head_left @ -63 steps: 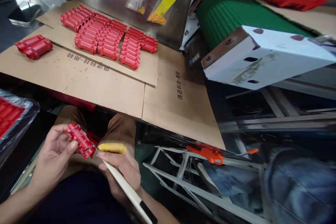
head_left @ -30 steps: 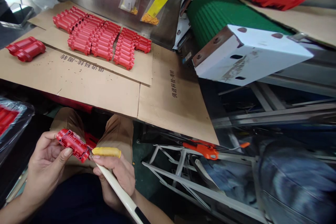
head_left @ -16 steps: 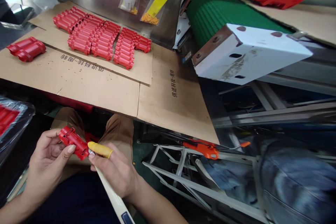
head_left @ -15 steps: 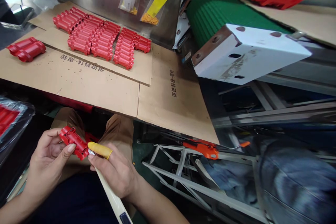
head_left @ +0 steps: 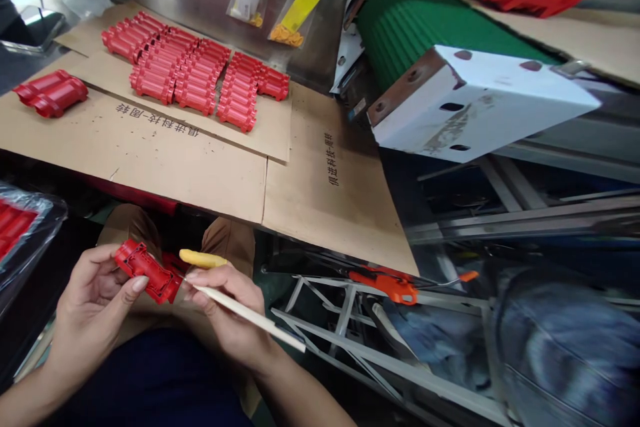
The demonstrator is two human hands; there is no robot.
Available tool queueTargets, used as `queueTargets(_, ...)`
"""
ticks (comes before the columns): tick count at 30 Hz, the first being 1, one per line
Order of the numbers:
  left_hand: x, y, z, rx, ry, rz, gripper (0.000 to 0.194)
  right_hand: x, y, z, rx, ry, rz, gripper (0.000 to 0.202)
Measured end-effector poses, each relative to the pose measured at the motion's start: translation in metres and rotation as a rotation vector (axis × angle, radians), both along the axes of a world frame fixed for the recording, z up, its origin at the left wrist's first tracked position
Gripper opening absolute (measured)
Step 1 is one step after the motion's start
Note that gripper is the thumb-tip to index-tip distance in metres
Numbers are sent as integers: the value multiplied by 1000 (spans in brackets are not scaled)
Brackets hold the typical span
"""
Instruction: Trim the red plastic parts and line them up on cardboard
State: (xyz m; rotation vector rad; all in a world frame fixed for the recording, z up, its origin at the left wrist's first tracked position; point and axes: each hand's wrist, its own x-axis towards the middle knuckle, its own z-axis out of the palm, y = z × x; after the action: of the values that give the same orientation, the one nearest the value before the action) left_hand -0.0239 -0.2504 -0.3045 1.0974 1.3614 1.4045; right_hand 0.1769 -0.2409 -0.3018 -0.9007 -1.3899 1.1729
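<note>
Between the fingers and thumb of my left hand (head_left: pixel 95 293) is a red plastic tubular part (head_left: pixel 149 271), tilted, its moulded, recessed side facing up. My right hand (head_left: pixel 233 310) is closed around a slim cream-handled tool (head_left: pixel 250 315). A yellow finger cot (head_left: pixel 203 259) covers its index finger, which is raised. The tool's tip lies close to the lower right end of the red part; whether they touch I cannot tell. Its working end is mostly hidden by my fingers. Both hands are above my lap, in front of the table edge.
Rows of red parts (head_left: pixel 193 73) and a separate red pair (head_left: pixel 51 93) lie on cardboard (head_left: pixel 200 173). Finger-cot bags (head_left: pixel 295 13) lie behind. A green conveyor (head_left: pixel 415 27) stands right, orange-handled tool (head_left: pixel 390 287) below it. A plastic-lined bin (head_left: pixel 50 213) is at left.
My right hand has turned the tool from pointing steeply down to slanting right, and drawn slightly away from the red part. The yellow-covered finger has lifted. My left hand has barely moved.
</note>
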Motion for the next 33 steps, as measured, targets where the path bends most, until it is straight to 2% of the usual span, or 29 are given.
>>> queueTargets(3,-3,2,-3,-72,-104,9,28,2,-2,3,226,-171,-34,15)
queueTargets(5,-3,4,-3,-98,-161,-3,29,2,-4,4,296,-208,-36,21)
queueTargets(14,-1,4,2,-88,-201,-12,27,2,-6,3,327,-247,-34,23)
queueTargets(20,-3,2,-2,-95,-159,-11,32,4,-3,-1,326,-278,0,16)
queueTargets(22,-3,2,-4,-108,-156,-13,32,5,1,-1,422,-334,24,16)
queueTargets(25,-1,4,-5,-120,-164,-24,29,6,5,1,651,-538,51,19)
queueTargets(27,0,5,-4,-134,-164,-35,28,7,5,1,719,-643,67,22)
queueTargets(30,0,5,-2,-139,-151,-45,27,5,3,-4,672,-576,45,25)
queueTargets(33,-2,3,0,-98,-90,-50,26,2,2,-11,483,-344,-3,19)
